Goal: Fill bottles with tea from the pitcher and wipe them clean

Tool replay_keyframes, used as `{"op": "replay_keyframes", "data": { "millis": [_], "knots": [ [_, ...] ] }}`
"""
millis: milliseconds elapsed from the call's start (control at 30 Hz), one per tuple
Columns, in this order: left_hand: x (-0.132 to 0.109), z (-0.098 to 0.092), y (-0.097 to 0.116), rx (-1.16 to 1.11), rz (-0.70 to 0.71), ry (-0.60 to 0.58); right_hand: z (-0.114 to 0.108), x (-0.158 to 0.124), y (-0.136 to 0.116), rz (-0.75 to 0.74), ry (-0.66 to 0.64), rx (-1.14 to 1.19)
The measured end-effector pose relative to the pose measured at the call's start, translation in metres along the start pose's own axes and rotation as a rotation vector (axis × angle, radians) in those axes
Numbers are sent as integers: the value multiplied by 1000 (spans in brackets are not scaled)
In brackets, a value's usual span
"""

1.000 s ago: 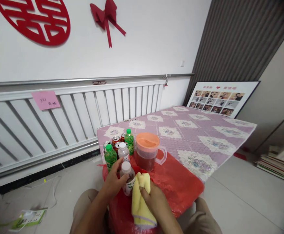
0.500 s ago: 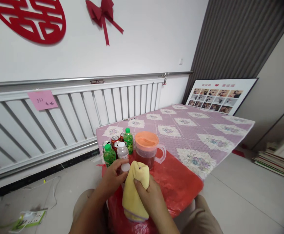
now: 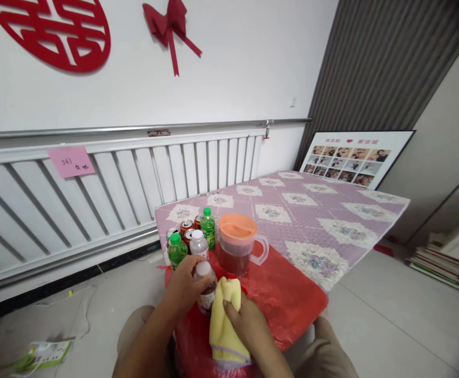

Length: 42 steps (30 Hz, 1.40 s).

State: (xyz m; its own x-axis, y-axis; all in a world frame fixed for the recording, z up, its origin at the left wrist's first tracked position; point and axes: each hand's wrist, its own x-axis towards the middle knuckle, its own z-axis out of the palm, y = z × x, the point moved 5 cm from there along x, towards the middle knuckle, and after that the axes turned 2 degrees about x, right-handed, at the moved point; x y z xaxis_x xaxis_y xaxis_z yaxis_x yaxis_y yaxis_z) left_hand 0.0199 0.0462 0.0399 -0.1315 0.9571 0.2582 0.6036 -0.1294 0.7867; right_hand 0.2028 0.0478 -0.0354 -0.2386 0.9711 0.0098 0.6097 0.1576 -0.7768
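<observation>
My left hand [image 3: 186, 286] grips a clear plastic bottle [image 3: 208, 300] with a white cap and a label, near its top. My right hand [image 3: 249, 320] is closed on a folded yellow cloth [image 3: 225, 336] with a purple edge, close to the bottle's right side. Behind them stands a clear pitcher [image 3: 233, 258] with an orange lid and brownish liquid inside. Beyond my left hand are a second white-capped bottle [image 3: 198, 243], a green-capped bottle [image 3: 177, 250], another green-capped bottle [image 3: 208, 229] and several drink cans [image 3: 186, 227].
A red plastic sheet [image 3: 284, 294] covers the near part of the surface. Past it lies a purple flowered cloth [image 3: 271, 198]. A white radiator [image 3: 174, 168] runs along the wall, and a framed photo board [image 3: 355, 157] leans at the back right.
The yellow cloth in my right hand has moved down and to the right, away from the bottle. More of the bottle in my left hand now shows.
</observation>
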Motion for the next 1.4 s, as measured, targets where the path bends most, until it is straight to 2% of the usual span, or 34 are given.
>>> {"op": "replay_keyframes", "data": {
  "millis": [133, 267, 367, 500, 633, 767, 900, 1033, 1100, 1167, 1300, 1400],
  "knots": [
    [3, -4, 1, -149, 83, -168, -6, 0, -2, -4, 36, 66],
    [4, -6, -4, -216, 55, -279, -14, -1, -15, -24, 110, 192],
    [4, -2, -9, -221, 10, -246, -20, -2, -30, -14, 163, 283],
    [2, 2, -9, -148, -12, -118, -19, -2, -39, -37, 180, 332],
    [-2, 2, -4, -30, -35, 6, -9, 3, -23, -27, 164, 292],
    [-2, 1, 2, 42, -38, 55, -1, 5, -7, -21, 93, 153],
    [0, -2, 3, 8, -16, 1, 0, 4, -2, -3, 43, 74],
    [2, -2, -1, -214, 33, -207, -5, 3, -6, -24, 79, 104],
    [1, -2, -7, -242, 27, -261, -9, 2, -13, -42, 107, 151],
    [1, -2, -12, -225, 23, -251, -13, 0, -23, -40, 136, 199],
    [0, 2, -15, -180, -5, -158, -20, -2, -41, -55, 156, 270],
    [-2, 5, -11, -126, -19, -98, -19, 0, -38, -40, 164, 277]
  ]
}}
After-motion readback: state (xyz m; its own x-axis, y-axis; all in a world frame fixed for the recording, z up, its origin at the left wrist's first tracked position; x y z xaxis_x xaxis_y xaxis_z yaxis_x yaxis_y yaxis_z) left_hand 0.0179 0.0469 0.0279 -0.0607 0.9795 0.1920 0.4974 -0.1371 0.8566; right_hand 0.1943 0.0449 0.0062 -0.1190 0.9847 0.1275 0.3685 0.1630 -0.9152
